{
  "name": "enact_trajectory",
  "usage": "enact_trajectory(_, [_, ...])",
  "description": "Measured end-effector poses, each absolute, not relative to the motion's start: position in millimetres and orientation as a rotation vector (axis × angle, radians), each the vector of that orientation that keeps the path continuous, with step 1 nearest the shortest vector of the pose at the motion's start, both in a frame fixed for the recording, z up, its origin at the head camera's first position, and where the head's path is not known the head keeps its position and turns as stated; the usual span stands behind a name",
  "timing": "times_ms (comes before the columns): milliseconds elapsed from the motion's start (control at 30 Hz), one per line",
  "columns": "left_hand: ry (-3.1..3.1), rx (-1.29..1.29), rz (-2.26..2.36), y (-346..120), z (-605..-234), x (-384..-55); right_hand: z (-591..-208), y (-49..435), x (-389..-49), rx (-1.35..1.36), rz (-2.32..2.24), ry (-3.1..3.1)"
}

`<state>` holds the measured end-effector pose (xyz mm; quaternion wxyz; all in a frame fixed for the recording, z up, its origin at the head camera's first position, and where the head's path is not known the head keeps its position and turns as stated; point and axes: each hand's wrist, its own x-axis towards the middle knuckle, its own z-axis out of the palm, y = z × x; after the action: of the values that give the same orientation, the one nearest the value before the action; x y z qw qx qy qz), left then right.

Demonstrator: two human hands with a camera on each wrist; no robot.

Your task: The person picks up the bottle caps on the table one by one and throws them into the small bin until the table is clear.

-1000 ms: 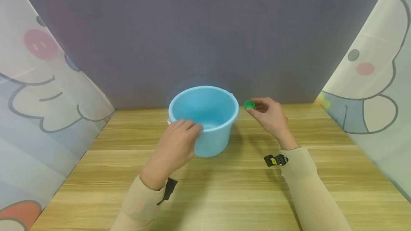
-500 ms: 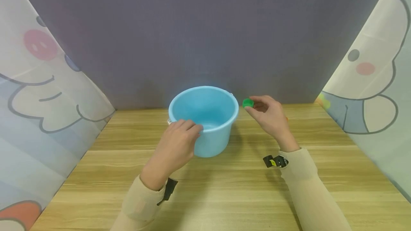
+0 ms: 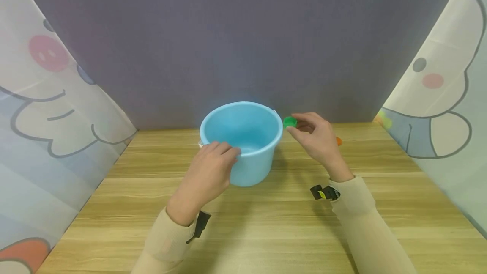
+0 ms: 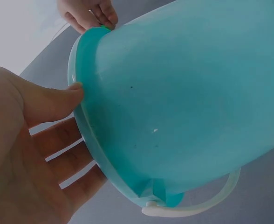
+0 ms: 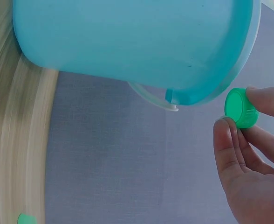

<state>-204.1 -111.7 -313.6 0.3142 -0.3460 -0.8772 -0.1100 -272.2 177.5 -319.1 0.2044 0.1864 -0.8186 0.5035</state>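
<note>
A light blue bucket point(image 3: 251, 168) stands upright on the wooden table. My left hand point(image 3: 208, 172) grips its near rim, thumb against the outer wall and fingers over the inside, as the left wrist view shows. In my right hand point(image 3: 316, 138) a green bottle cap point(image 5: 242, 108) is pinched between thumb and fingertips. It is held in the air just right of the bucket's rim, with a small gap between them in the right wrist view. The bucket's white handle point(image 4: 197, 207) hangs down along its side.
An orange object point(image 3: 339, 141), partly hidden by my right hand, lies on the table point(image 3: 266, 231). Another small green object point(image 5: 26, 219) lies at the table's edge in the right wrist view. A grey wall point(image 3: 243, 45) rises behind the bucket, with printed cloth panels point(image 3: 430, 109) at both sides.
My right hand has moved slightly left with the green bottle cap, closer to the bucket's rim. More of the orange object shows. The left hand and bucket stay put.
</note>
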Motion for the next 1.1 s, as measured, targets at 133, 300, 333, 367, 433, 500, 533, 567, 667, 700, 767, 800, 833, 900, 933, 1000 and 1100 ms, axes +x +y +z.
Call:
enact_trajectory(133, [-2.312,-0.913,-0.291,-112.1,-313.9,-204.2,-319.3,175.8,-271.9,0.534,1.406,-2.274])
enact_trajectory(300, [-2.310,-0.912,-0.289,-112.1,-314.0,-204.3,-319.1,173.5,-271.3,0.570,1.410,-2.249])
enact_trajectory(333, [-2.310,-0.911,-0.288,-112.1,-314.1,-204.3,-318.8,173.0,-270.9,0.576,1.418,-2.243])
enact_trajectory(367, [-2.311,-0.910,-0.288,-112.1,-314.2,-204.3,-318.4,172.3,-270.3,0.580,1.421,-2.240])
enact_trajectory(433, [-2.310,-0.909,-0.288,-112.0,-314.5,-204.6,-317.7,170.8,-269.2,0.591,1.434,-2.234])
enact_trajectory(500, [-2.309,-0.908,-0.288,-111.9,-315.0,-204.9,-316.7,169.1,-268.2,0.598,1.459,-2.225])
enact_trajectory(533, [-2.308,-0.907,-0.289,-111.9,-315.0,-204.8,-316.4,168.3,-268.0,0.601,1.472,-2.222])
enact_trajectory(567, [-2.308,-0.908,-0.291,-111.9,-314.8,-204.6,-316.1,167.5,-267.7,0.603,1.477,-2.219])
enact_trajectory(667, [-2.312,-0.907,-0.294,-112.0,-314.6,-204.1,-315.6,165.4,-266.6,0.608,1.488,-2.212])
enact_trajectory(700, [-2.315,-0.908,-0.295,-112.1,-314.5,-204.0,-315.4,164.7,-266.1,0.608,1.491,-2.210])
enact_trajectory(767, [-2.317,-0.910,-0.298,-112.3,-314.4,-203.7,-315.3,163.3,-265.3,0.613,1.490,-2.204])
enact_trajectory(800, [-2.319,-0.911,-0.299,-112.4,-314.6,-203.8,-315.3,162.6,-265.1,0.617,1.491,-2.202])
enact_trajectory(833, [-2.319,-0.913,-0.300,-112.5,-314.8,-204.0,-315.3,161.9,-264.8,0.619,1.494,-2.200])
enact_trajectory(900, [-2.322,-0.914,-0.299,-112.6,-314.7,-203.9,-315.6,160.3,-264.6,0.628,1.497,-2.196])
enact_trajectory(933, [-2.322,-0.914,-0.298,-112.5,-314.6,-203.8,-315.9,159.7,-264.7,0.635,1.494,-2.195])
enact_trajectory(1000, [-2.325,-0.910,-0.291,-112.4,-314.7,-203.8,-316.6,158.5,-264.9,0.640,1.490,-2.195])
enact_trajectory(1100, [-2.326,-0.904,-0.284,-112.2,-314.5,-203.6,-317.4,157.2,-264.8,0.643,1.482,-2.195])
